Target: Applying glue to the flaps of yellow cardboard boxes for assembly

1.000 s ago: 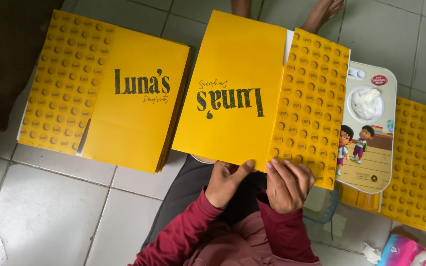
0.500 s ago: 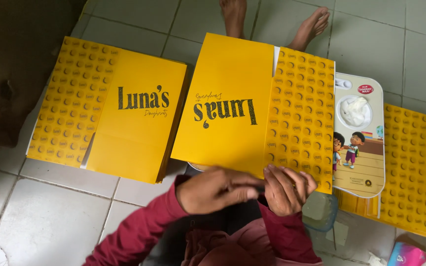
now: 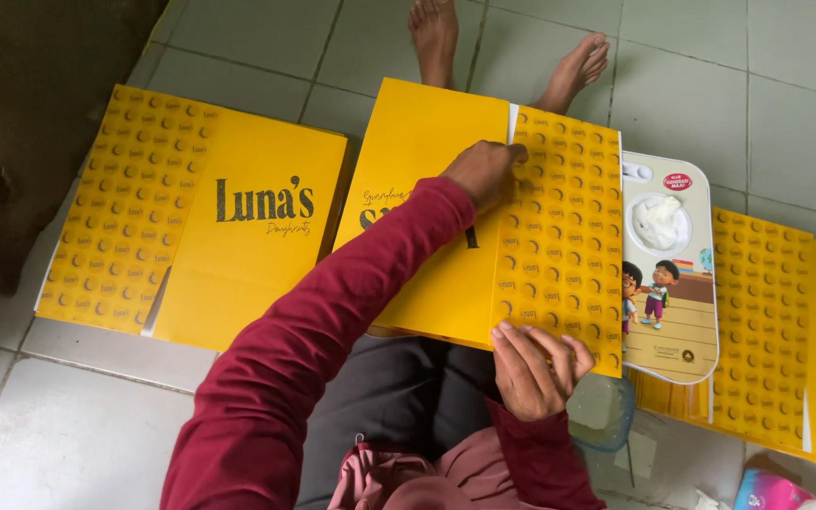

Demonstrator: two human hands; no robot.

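A flat yellow cardboard box blank (image 3: 427, 142) with a dotted side panel lies across my lap. My left hand (image 3: 484, 172), in a dark red sleeve, reaches across and presses down on the fold line near the blank's far edge. Lower down, my right hand (image 3: 533, 364) rests with fingers spread on the near corner of the dotted panel (image 3: 569, 236). Neither hand grips anything.
A stack of the same yellow blanks (image 3: 191, 227) lies on the tiled floor to the left, another stack (image 3: 776, 321) to the right. A small board with a cartoon picture (image 3: 668, 283) sits between. My bare feet (image 3: 436, 38) show beyond the blank. A dark mat lies far left.
My left hand has left the near edge and slid up across the blank to its far part along the fold. The right hand stays at the near corner.
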